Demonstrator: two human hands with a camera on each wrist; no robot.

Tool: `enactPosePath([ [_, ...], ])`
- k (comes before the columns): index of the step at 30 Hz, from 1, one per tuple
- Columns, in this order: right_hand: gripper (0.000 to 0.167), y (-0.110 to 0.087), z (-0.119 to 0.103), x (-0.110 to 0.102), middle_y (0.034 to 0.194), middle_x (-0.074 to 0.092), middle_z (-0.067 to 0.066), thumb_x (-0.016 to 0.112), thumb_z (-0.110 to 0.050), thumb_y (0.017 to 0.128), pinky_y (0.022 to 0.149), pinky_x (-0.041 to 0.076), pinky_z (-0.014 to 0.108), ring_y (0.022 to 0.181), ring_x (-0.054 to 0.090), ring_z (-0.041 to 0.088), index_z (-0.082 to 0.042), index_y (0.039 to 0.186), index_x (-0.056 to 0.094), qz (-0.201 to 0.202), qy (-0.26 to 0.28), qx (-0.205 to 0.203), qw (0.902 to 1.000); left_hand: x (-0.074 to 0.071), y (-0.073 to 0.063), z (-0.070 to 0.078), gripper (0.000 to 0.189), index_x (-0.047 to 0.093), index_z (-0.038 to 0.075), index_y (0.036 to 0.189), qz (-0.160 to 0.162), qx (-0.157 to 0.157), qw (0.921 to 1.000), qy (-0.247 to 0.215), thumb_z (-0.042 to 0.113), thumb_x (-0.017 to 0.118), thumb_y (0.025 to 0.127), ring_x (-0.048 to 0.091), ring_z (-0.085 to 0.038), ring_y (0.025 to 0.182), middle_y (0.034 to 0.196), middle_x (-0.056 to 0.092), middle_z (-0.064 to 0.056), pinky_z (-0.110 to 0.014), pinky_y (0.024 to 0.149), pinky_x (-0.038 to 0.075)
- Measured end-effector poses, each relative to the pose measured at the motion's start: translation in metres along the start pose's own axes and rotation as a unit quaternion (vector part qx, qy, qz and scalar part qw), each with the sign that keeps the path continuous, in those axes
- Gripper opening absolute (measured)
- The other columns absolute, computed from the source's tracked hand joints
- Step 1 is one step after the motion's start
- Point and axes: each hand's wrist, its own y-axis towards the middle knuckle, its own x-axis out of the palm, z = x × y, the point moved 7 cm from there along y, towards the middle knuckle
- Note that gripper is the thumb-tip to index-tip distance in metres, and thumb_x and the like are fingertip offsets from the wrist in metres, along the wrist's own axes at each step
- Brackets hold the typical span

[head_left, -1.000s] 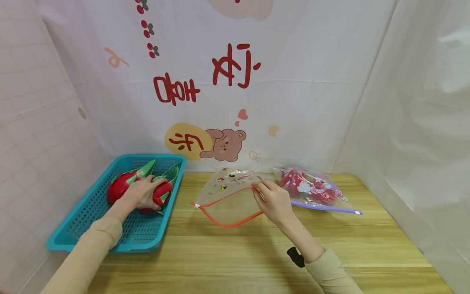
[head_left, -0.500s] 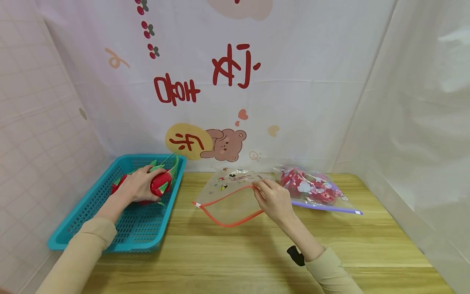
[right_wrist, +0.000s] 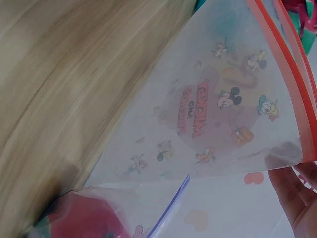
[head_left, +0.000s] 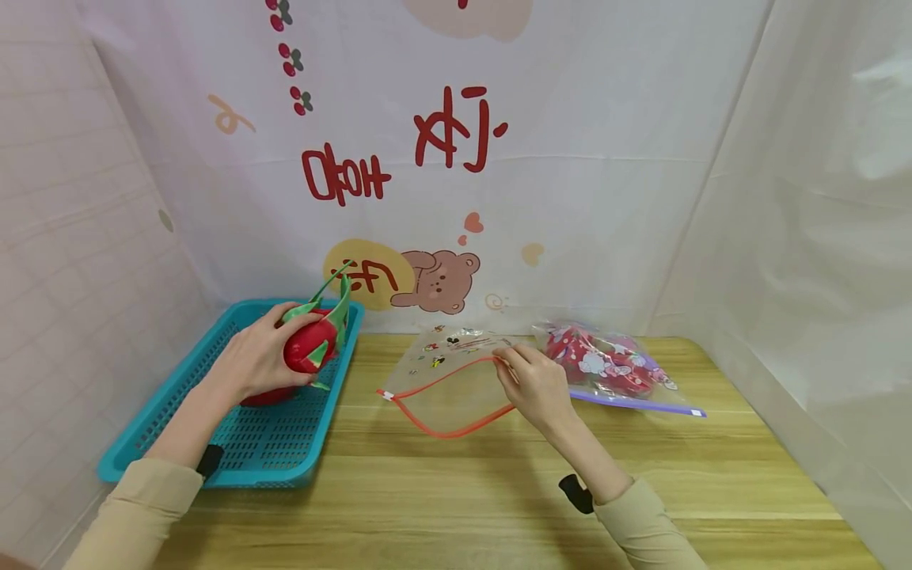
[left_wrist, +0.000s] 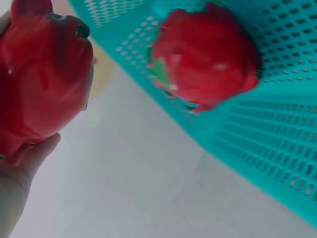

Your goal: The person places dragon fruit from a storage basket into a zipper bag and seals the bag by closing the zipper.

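Observation:
My left hand (head_left: 264, 354) grips a red dragon fruit (head_left: 310, 345) with green leaf tips, held above the blue basket. In the left wrist view the held dragon fruit (left_wrist: 44, 74) fills the left side, and a second dragon fruit (left_wrist: 205, 57) lies in the basket. With thumb and fingers my right hand (head_left: 536, 388) pinches the rim of a clear zip bag (head_left: 456, 400) with a red closure. That bag's mouth gapes toward me, and cartoon figures are printed on it. In the right wrist view the fingers (right_wrist: 290, 193) hold the bag at the end of its red strip.
The blue basket (head_left: 324, 431) stands at the left of the wooden table (head_left: 442, 507). At the back right lies another zip bag (head_left: 613, 364) with a purple closure and red contents. A white printed cloth (head_left: 584, 158) hangs behind the table.
My left hand has lifted one dragon fruit up from the others in the basket. My right hand keeps its pinch on the red-edged bag, almost unmoved.

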Motion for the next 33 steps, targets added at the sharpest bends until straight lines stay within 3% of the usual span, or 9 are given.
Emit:
enactPosePath([
  [6,0.01,0.0,0.0,0.0,0.077,0.067,-0.001,0.072,-0.009,0.078,0.043,0.043,0.025,0.053,0.056,0.011,-0.013,0.087,0.071,0.001,-0.003,0.003,1.0,-0.017,-0.007,0.028,0.089,0.053,0.019,0.128,0.055,0.029,0.9977,-0.025,0.027,0.093,0.049,0.061,-0.034,0.087,0.127,0.049,-0.017,-0.044,0.062,0.057],
  [9,0.01,0.0,0.001,0.0,0.076,0.067,-0.001,0.072,-0.01,0.078,0.042,0.043,0.025,0.054,0.056,0.011,-0.013,0.088,0.07,-0.001,-0.002,0.007,1.0,-0.023,-0.011,0.042,0.089,0.054,0.019,0.127,0.067,0.037,0.9965,-0.035,0.026,0.094,0.048,0.062,-0.032,0.088,0.127,0.05,-0.017,-0.043,0.062,0.057],
  [20,0.009,0.002,0.003,0.002,0.073,0.065,-0.001,0.071,-0.011,0.079,0.042,0.041,0.024,0.051,0.054,0.011,-0.011,0.088,0.07,-0.003,-0.01,0.006,0.9999,-0.023,-0.02,0.092,0.088,0.056,0.025,0.126,0.036,0.063,0.9965,-0.043,0.029,0.093,0.046,0.064,-0.025,0.088,0.129,0.054,-0.014,-0.034,0.06,0.057],
  [28,0.011,0.001,0.004,0.002,0.07,0.063,-0.002,0.072,-0.011,0.078,0.042,0.037,0.02,0.05,0.05,0.008,-0.011,0.088,0.071,-0.007,-0.01,0.011,0.9999,-0.022,-0.031,0.128,0.089,0.058,0.024,0.124,0.061,0.136,0.9871,-0.056,0.034,0.093,0.043,0.063,-0.018,0.094,0.128,0.055,-0.008,-0.03,0.06,0.057],
  [33,0.01,0.001,0.004,0.003,0.068,0.061,-0.002,0.071,-0.01,0.078,0.042,0.035,0.019,0.049,0.048,0.007,-0.011,0.088,0.071,-0.009,-0.012,0.01,0.9998,-0.016,-0.036,0.148,0.088,0.058,0.024,0.125,0.048,0.169,0.9807,-0.086,0.043,0.092,0.046,0.06,-0.018,0.103,0.129,0.054,-0.005,-0.028,0.064,0.058],
])
